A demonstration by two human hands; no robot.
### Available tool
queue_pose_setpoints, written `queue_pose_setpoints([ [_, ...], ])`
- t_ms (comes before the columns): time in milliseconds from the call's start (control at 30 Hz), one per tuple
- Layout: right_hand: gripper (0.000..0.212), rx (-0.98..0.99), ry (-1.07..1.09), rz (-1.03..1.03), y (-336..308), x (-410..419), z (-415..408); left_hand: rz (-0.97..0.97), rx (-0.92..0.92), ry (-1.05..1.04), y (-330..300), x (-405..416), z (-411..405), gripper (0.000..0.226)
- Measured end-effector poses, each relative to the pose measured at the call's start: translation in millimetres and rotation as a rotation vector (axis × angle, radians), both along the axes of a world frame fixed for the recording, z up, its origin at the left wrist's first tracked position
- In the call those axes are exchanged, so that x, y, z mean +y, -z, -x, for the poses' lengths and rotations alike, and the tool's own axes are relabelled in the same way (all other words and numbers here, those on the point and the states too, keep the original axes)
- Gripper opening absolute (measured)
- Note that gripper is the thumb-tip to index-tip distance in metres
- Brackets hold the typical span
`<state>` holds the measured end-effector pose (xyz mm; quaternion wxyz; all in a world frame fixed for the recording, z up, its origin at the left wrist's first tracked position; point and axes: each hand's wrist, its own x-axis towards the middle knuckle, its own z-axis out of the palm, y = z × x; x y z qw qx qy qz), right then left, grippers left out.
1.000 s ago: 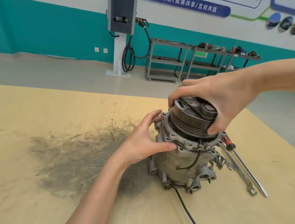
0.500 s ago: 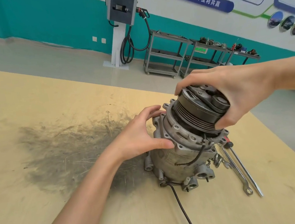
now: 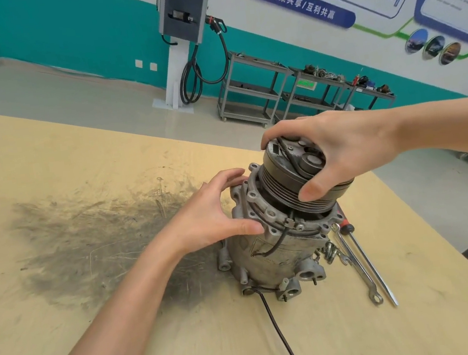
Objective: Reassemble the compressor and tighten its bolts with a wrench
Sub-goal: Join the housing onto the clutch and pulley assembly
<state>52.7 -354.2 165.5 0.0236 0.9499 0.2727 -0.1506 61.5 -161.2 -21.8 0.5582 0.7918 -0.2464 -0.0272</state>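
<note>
The grey metal compressor body (image 3: pixel 278 257) stands upright on the yellow table (image 3: pixel 98 326). A dark grooved pulley (image 3: pixel 289 185) sits on top of it, tilted toward me. My right hand (image 3: pixel 344 149) grips the pulley from above, thumb on its grooves. My left hand (image 3: pixel 210 212) holds the bolt flange (image 3: pixel 260 206) at the body's left side, thumb and fingers curled round its rim. A wrench (image 3: pixel 355 265) lies on the table just right of the compressor.
A red-handled screwdriver (image 3: pixel 367 261) lies beside the wrench, with small loose metal parts (image 3: pixel 328 251) next to the compressor. A black cable (image 3: pixel 278 331) runs from its base toward me. A dark smear (image 3: pixel 96 241) covers the table's left. Metal racks (image 3: pixel 275 92) stand across the floor.
The pulley has tipped and settled lower onto the compressor under my right hand. My left hand stays on the flange. The camera has shifted slightly.
</note>
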Motion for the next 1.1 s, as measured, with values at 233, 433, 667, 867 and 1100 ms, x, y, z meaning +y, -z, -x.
queue_pose_setpoints([
  [233,0.085,0.050,0.086,0.087,4.5,5.6,4.1,0.052,0.046,0.070,0.2,-3.1,5.5,0.120],
  [433,0.096,0.002,0.117,0.047,12.0,7.0,14.3,0.103,0.070,0.120,0.8,-7.2,9.6,0.120],
  [667,0.074,-0.219,0.009,0.101,21.7,-2.9,14.3,0.104,0.059,0.137,0.7,-5.3,9.2,0.109],
  [867,0.075,-0.205,-0.056,-0.009,21.4,-19.3,9.7,0.084,0.020,0.109,1.2,-3.4,6.1,0.089],
  [1100,0.068,-0.125,-0.201,-0.058,12.9,-22.5,0.7,0.187,-0.021,0.063,1.3,-6.4,10.5,0.090],
])
